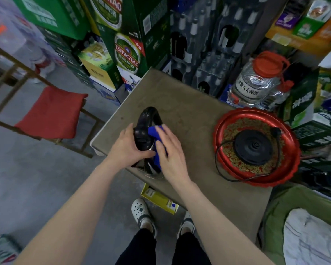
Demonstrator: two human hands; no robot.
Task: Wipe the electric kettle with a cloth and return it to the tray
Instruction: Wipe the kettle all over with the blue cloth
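Note:
The electric kettle (144,129), black with a steel body and a curved black handle, stands on the near left part of the table (189,115). My left hand (127,145) grips its left side. My right hand (169,148) presses a blue cloth (157,134) flat against the kettle's right side. To the right lies the round red tray (220,131) with a gold pattern. The kettle's black base (253,147) sits in the tray, its cord looping over the tray's front rim.
Green beer cartons (126,52) and packs of bottles stand behind the table. A large clear jug with a red lid (260,81) is at the back right. A chair with a red cushion (52,113) stands to the left. A yellow box (159,199) lies on the floor.

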